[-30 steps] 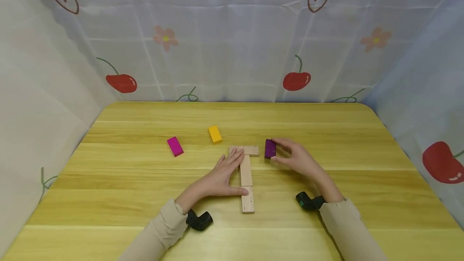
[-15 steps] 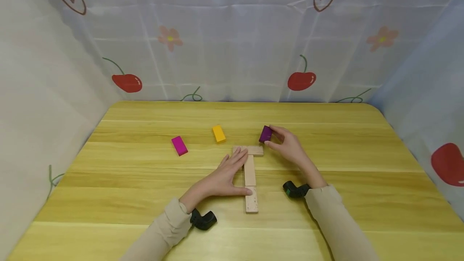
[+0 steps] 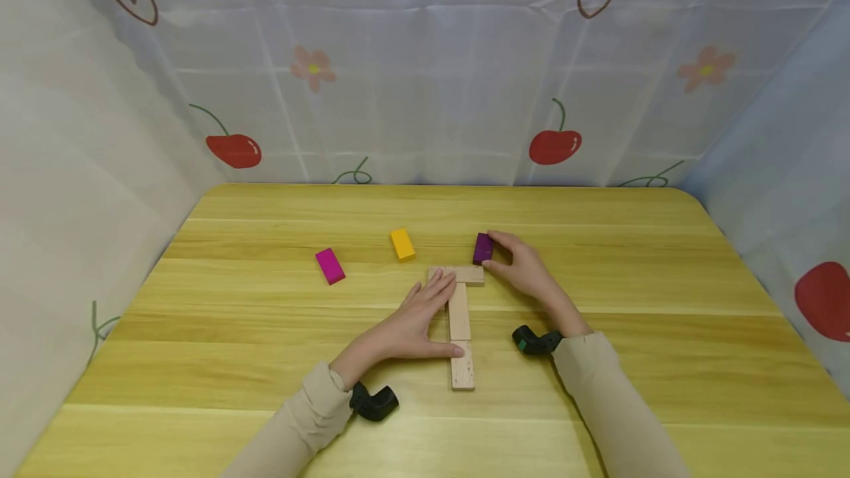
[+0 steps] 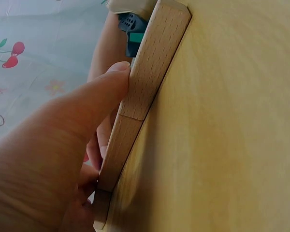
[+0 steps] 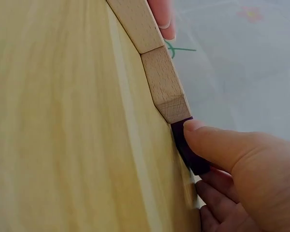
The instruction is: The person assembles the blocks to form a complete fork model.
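Purple block point(image 3: 482, 248) lowered beside wooden T point(image 3: 460, 316), right fingers point(image 3: 499, 238) pinching it, left fingers point(image 3: 432, 292) flat.

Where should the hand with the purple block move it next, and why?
Probably ease the purple block down flat against the far edge of the crosswise wooden block. The right hand pinches it right at that block's right end, seemingly touching its corner in the right wrist view, and the left hand lies flat along the wooden blocks, steadying them.
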Motion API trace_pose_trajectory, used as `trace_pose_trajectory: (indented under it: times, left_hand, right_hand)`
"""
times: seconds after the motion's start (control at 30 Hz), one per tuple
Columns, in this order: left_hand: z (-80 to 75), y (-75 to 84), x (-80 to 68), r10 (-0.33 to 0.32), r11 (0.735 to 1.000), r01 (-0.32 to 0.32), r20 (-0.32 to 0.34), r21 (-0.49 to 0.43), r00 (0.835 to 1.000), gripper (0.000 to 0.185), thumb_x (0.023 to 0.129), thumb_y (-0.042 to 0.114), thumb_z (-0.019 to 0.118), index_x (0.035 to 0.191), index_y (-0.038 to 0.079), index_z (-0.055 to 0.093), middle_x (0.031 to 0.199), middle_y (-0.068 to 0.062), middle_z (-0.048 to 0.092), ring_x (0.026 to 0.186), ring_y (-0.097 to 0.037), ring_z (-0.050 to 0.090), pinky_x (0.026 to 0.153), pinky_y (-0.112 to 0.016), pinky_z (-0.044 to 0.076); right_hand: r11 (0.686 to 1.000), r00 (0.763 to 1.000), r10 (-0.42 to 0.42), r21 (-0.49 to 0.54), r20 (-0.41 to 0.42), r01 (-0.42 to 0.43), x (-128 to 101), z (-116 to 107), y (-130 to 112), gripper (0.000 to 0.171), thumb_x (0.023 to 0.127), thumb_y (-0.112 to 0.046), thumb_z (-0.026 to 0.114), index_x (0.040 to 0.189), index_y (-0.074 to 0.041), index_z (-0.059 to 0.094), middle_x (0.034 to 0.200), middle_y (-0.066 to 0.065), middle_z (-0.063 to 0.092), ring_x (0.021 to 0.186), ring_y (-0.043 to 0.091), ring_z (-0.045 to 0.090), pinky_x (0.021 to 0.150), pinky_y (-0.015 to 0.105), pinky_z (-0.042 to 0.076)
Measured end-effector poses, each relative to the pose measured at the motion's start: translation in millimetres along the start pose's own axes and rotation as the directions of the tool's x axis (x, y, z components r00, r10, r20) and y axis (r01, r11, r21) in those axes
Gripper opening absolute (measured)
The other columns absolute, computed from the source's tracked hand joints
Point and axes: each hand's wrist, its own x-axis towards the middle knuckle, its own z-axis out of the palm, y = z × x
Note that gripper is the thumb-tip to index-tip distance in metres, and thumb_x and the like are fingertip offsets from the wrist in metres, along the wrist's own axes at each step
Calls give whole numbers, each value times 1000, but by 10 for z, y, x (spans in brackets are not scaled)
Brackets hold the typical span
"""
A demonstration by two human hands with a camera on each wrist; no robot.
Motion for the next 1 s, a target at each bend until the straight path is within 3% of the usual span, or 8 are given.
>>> trace_pose_trajectory:
  times: [0.27, 0.7, 1.0]
  left_hand:
    - [-6, 18, 12, 0, 1000, 0, 6, 4, 1000, 101, 74, 62, 56, 143, 6, 8, 149, -4, 2, 135, -18, -6, 107, -47, 2]
    - [-4, 18, 10, -13, 1000, 13, 14, -1, 1000, 101, 74, 63, 55, 144, 8, 7, 149, -3, 1, 134, -17, -8, 107, -48, 3]
    - [-4, 17, 7, -12, 1000, 12, 11, 5, 1000, 101, 74, 63, 56, 144, 8, 6, 149, -3, 0, 135, -17, -8, 107, -48, 3]
  right_hand:
    - [997, 996, -74, -16, 56, 75, -36, -1, 44, 58, 86, -15, 59, 136, 0, 33, 137, 20, 34, 126, 34, 28, 103, 46, 22]
    - [997, 988, -72, 3, 136, 72, -62, -27, 41, 58, 88, -14, 55, 139, -5, 29, 142, 17, 26, 131, 32, 20, 104, 47, 19]
    - [997, 989, -79, 19, 127, 77, -77, -27, 57, 62, 87, -18, 57, 140, -7, 27, 143, 16, 25, 131, 33, 19, 104, 49, 19]
